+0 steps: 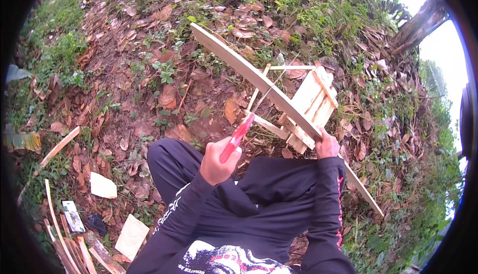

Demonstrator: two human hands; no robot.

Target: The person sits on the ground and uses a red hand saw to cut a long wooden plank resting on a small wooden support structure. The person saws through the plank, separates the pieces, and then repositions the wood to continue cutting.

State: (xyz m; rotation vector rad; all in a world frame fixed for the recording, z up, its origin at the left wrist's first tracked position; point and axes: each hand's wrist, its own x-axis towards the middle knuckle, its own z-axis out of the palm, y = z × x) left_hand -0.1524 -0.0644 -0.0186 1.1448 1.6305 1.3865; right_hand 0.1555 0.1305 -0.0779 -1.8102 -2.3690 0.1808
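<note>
In my left hand [220, 160] is the red handle of a handsaw [238, 135]. Its long thin blade shows nearly edge-on, so the teeth cannot be made out, and it crosses a long pale wooden board [239, 65]. My right hand [326, 144] is closed on the board lower down, above my bent leg. The board slants from far left to near right. Beneath and beyond it, a small slatted wooden frame [309, 95] with thin legs lies tilted on the ground, partly hidden by the board.
Several wood strips [82, 251] are heaped at the near left, with a flat wood offcut [132, 236], another pale offcut [103, 186] and a small flat packet [73, 217] close by. Dry leaves [169, 97] and weeds cover the soil. A trunk [420, 22] stands at the far right.
</note>
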